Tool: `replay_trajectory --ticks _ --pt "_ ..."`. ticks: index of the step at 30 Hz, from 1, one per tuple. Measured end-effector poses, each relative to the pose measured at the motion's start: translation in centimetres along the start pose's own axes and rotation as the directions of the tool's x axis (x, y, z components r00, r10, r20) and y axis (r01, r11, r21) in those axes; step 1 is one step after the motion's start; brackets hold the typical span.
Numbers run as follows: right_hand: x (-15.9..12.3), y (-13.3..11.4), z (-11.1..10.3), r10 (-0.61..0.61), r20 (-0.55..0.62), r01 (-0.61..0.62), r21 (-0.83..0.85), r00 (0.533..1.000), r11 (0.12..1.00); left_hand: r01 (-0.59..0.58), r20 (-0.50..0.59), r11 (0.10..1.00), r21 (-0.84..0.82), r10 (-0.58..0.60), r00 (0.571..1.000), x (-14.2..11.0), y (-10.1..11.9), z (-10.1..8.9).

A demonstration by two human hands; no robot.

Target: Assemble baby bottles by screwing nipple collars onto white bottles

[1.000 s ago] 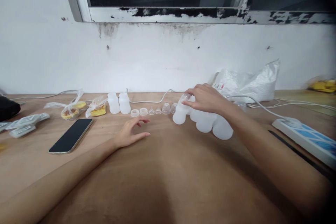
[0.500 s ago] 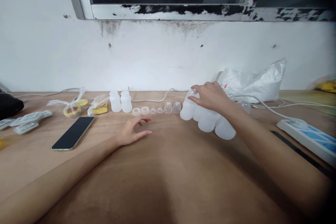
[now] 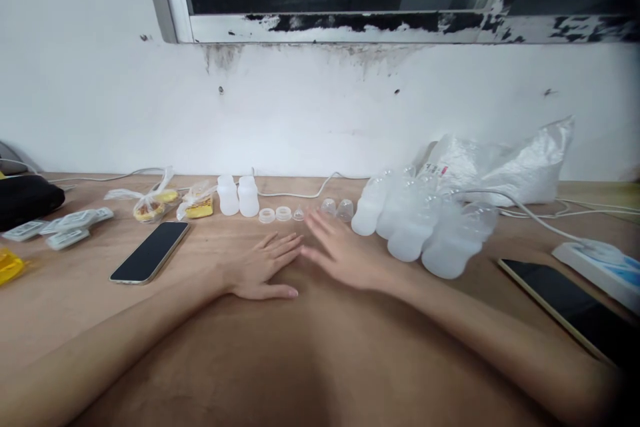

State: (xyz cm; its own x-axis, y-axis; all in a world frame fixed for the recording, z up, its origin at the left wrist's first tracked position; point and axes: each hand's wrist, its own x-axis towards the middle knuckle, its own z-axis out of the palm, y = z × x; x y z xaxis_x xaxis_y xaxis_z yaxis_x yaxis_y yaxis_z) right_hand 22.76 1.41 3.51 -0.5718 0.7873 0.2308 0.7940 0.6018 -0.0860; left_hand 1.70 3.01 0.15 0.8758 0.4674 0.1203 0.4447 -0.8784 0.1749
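Note:
My left hand lies flat and palm down on the wooden table, holding nothing. My right hand lies flat beside it with fingers spread, its fingertips touching the left hand's. Just beyond the fingers runs a row of small parts: two white rings, a small cone and two clear caps. Two upright white bottles stand left of the row. Several assembled bottles lie on their sides to the right of my right hand.
A dark phone lies at the left, with knotted bags of yellow food and grey packets behind it. A white plastic bag sits against the wall. A power strip and a dark tablet lie at the right.
My right hand let go of the lying bottle and came down left onto the table beside my left hand, which flattened. The view shifted slightly left.

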Motion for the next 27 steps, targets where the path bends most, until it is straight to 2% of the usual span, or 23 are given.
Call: replay_trajectory --ticks 3,6,10,16,21,25,27 --pt "-1.0 -1.1 3.8 0.120 0.142 -0.123 0.010 0.983 0.992 0.002 0.075 0.999 -0.036 0.001 0.997 -0.2 0.0 0.3" --pt "-1.5 -1.2 5.1 0.155 0.176 -0.162 0.022 0.972 0.987 0.011 0.070 0.998 -0.057 -0.007 0.998 -0.2 -0.2 0.6" --pt "-1.3 -1.2 4.8 0.158 0.163 -0.163 0.018 0.974 0.987 0.012 0.030 0.997 -0.079 -0.009 0.999 -0.2 -0.3 0.7" --pt "-1.2 -1.2 4.8 0.159 0.161 -0.163 0.016 0.974 0.986 0.018 0.057 0.998 -0.055 -0.015 0.998 -0.1 -0.3 0.6" --pt "-1.4 -1.3 5.1 0.155 0.159 -0.160 0.015 0.975 0.987 0.004 0.037 0.998 -0.069 -0.001 0.999 -0.2 -0.4 0.9" --pt "-1.2 -0.7 4.6 0.112 0.070 -0.113 0.007 0.991 0.994 -0.007 0.021 0.998 -0.069 0.008 1.000 -0.4 -0.2 0.6" --pt "-0.3 0.2 4.1 0.103 0.001 -0.103 0.031 0.995 0.994 0.004 -0.038 0.999 -0.031 -0.006 0.999 0.0 -0.6 -0.1"
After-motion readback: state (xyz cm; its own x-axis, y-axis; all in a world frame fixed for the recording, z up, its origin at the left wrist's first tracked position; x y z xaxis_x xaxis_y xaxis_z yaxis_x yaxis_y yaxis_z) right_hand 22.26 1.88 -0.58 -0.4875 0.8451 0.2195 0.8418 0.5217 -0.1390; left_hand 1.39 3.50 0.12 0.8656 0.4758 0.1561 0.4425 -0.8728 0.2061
